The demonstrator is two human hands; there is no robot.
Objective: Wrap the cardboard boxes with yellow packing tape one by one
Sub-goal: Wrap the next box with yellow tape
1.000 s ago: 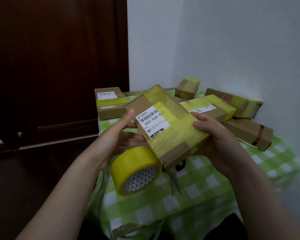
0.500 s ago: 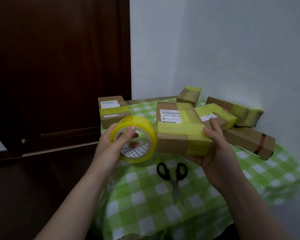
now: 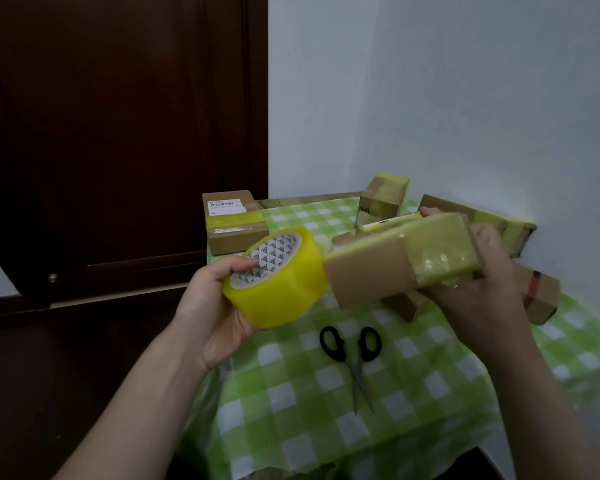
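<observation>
Wrapping looks midway: the left hand (image 3: 212, 306) grips the yellow tape roll (image 3: 284, 289), the right hand (image 3: 482, 292) holds a partly taped brown cardboard box (image 3: 371, 275).

Dark wooden door (image 3: 118, 133), pale wall (image 3: 465, 98)

Hardly anything is legible. At ten o'clock on the table (image 3: 291, 427), the back-left box (image 3: 236, 233) carries a white shipping label (image 3: 226, 206) with a barcode and a line of characters too small to read. The tape roll (image 3: 274, 282) has a core printed with repeated triangle marks. At twelve o'clock, the small box (image 3: 383, 199) shows a few blurred dark letters.
</observation>
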